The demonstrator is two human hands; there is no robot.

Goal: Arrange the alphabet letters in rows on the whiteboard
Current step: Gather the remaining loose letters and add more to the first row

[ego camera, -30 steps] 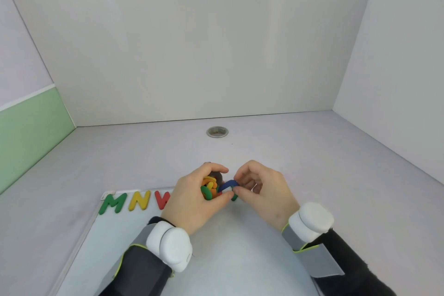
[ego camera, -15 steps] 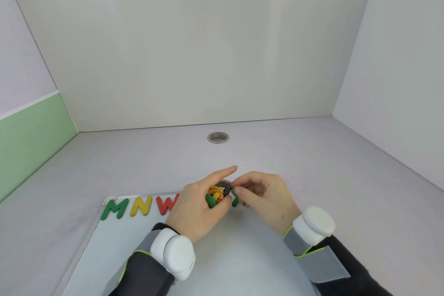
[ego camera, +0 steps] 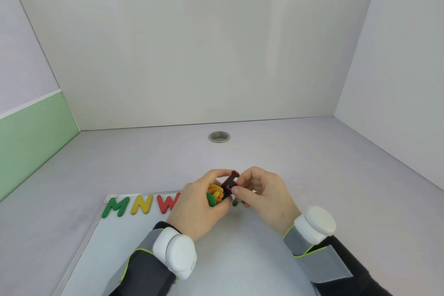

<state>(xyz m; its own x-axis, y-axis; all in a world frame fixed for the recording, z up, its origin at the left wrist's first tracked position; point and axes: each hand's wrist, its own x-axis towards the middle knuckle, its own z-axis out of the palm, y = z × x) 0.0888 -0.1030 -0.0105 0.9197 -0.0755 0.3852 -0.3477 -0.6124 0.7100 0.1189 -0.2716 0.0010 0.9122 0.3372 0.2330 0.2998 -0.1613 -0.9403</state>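
The whiteboard [ego camera: 103, 243] lies flat on the table in front of me. Along its top edge stand a green M [ego camera: 115, 206], a yellow N [ego camera: 142, 204] and a red W [ego camera: 168, 203]. My left hand [ego camera: 197, 206] is cupped around a bunch of letters [ego camera: 215, 196], orange, yellow and green. My right hand [ego camera: 262, 196] pinches a red-edged letter [ego camera: 230, 181] with its dark back toward me, held upright just above the bunch. A green letter [ego camera: 236, 202] shows partly under my right hand on the board.
A round metal grommet [ego camera: 218, 136] sits in the table surface farther back. Pale walls close in the back and right; a green panel [ego camera: 31, 137] runs along the left.
My right hand has drawn a red-edged letter out of the bunch and raised it upright. The blue letter seen a second ago is no longer visible. The left index finger has curled back.
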